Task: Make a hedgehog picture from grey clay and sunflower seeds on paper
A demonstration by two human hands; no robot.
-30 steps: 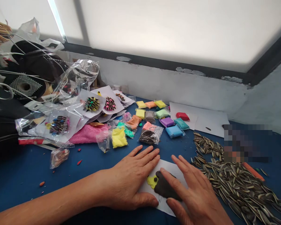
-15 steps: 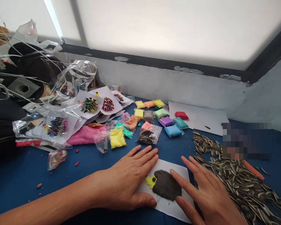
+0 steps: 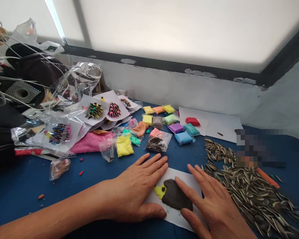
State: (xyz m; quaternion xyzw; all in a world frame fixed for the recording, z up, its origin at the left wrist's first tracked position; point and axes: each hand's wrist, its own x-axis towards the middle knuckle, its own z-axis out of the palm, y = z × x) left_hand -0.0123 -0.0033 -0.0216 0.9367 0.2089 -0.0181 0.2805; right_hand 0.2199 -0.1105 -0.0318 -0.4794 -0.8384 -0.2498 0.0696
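Observation:
On a white sheet of paper (image 3: 173, 220) lies a flat dark grey clay shape (image 3: 176, 196). A yellow clay head (image 3: 159, 192) with dark dots joins its left side, and short pencil lines show below the body. My left hand (image 3: 137, 191) rests flat on the paper's left part, fingers stretched out, thumb along the lower edge. Over the right side is my right hand (image 3: 209, 199), fingers spread, with index finger and thumb at the right edge of the grey clay. Part of that edge is hidden beneath the fingers.
Striped sunflower seeds (image 3: 254, 192) are heaped at right beside an orange stick (image 3: 267, 177) and a blurred patch. Packets of coloured clay (image 3: 183, 137) lie behind the paper. Finished seed-covered pieces on paper (image 3: 114, 109), a pink cloth (image 3: 92, 142) and plastic bags (image 3: 84, 78) crowd the left.
My right hand has moved slightly left, its index finger and thumb now further over the grey clay. My left hand stays flat on the paper. The view has shifted a little.

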